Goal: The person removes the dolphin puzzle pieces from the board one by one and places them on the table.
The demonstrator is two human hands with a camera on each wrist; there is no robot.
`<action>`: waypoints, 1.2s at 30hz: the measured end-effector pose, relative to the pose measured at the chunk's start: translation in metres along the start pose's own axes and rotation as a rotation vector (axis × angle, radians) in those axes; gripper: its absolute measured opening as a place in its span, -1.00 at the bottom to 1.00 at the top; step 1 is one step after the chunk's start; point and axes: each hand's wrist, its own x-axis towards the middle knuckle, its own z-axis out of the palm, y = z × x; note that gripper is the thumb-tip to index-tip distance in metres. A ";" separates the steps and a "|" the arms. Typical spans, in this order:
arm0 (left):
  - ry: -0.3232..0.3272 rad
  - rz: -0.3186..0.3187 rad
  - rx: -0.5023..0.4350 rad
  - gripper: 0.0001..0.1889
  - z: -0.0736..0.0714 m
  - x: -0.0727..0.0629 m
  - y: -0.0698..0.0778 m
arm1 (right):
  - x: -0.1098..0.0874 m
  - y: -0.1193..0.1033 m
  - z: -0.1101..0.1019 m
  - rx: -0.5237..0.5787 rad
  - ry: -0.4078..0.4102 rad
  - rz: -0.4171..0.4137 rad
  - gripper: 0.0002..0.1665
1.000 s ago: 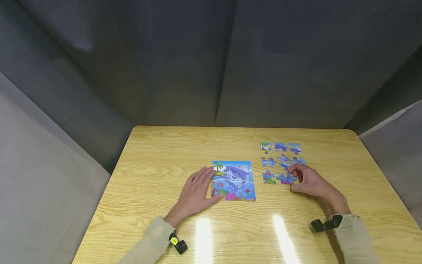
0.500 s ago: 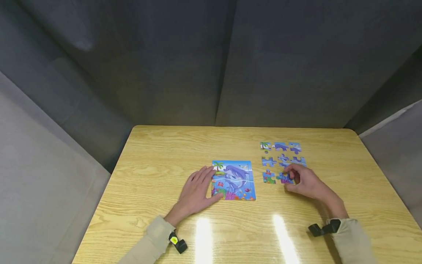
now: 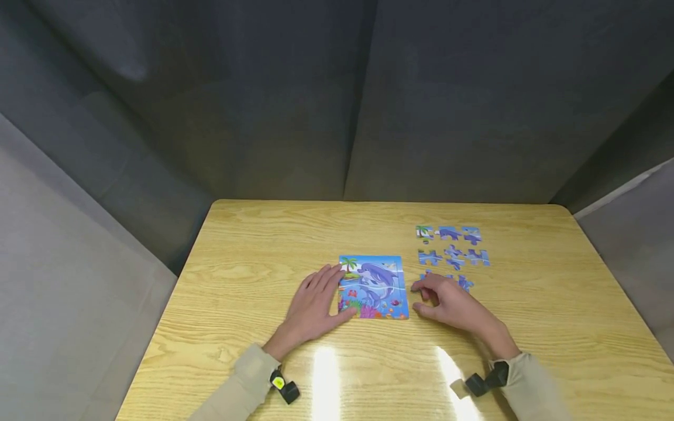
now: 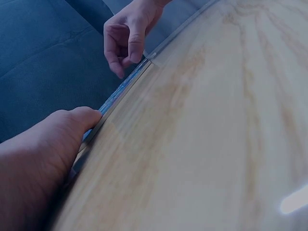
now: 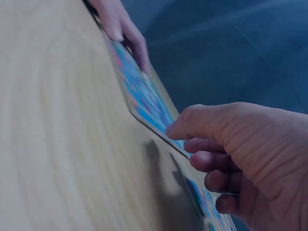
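Observation:
A square dolphin puzzle board lies flat on the wooden table. My left hand rests along its left side, fingertips on the upper left edge and thumb at the lower left. Just off the board's right edge hovers my right hand, thumb and forefinger apart with nothing between them. In the right wrist view its other fingers hang loosely curled. Loose jigsaw pieces lie in rows right of the board, such as a palm-tree piece and a dolphin piece. My right hand partly hides the nearest row, where a blue piece shows.
The light wooden table ends at a dark grey curtain at the back. Grey panels stand at both sides. Each wrist carries a small black camera, such as the right one.
My right hand has left the nearest row of pieces and moved left towards the board, its thumb and forefinger parted. My left hand and the board have stayed in place.

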 end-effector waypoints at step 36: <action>0.000 -0.002 -0.019 -0.01 -0.003 -0.001 0.001 | 0.028 -0.017 0.035 -0.383 0.125 -0.274 -0.66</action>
